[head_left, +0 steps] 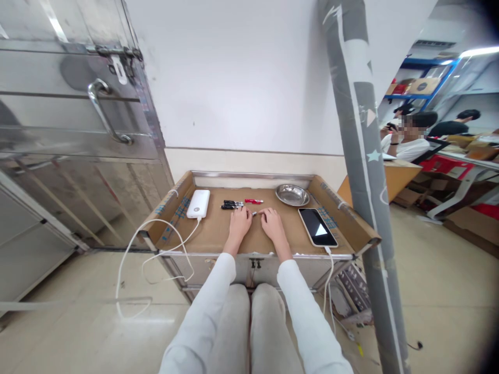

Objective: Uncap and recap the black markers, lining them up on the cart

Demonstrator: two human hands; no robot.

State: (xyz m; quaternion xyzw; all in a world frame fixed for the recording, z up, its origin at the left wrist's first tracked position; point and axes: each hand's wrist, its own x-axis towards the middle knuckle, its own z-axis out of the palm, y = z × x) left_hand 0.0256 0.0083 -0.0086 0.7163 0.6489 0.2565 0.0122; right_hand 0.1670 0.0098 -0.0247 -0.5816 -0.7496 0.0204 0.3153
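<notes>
My left hand [240, 223] rests low over the brown tabletop with its fingers curled together. A small grey, pen-like tip [254, 213] shows at its fingertips; the rest of that piece is hidden by the hand. Close to the tip, my right hand [273, 224] lies with its index finger stretched toward it; I cannot tell whether they touch. Just beyond my left hand are several black pens [231, 205] lying side by side. A red pen [253, 201] lies to their right.
A white power bank [198, 203] with a cable lies left. To the right are a round metal dish [292, 195] and a phone [317, 227] on a cable. Raised cardboard-covered sides [346, 221] border the tabletop. A grey wrapped pipe [362, 135] leans nearby; people sit beyond it.
</notes>
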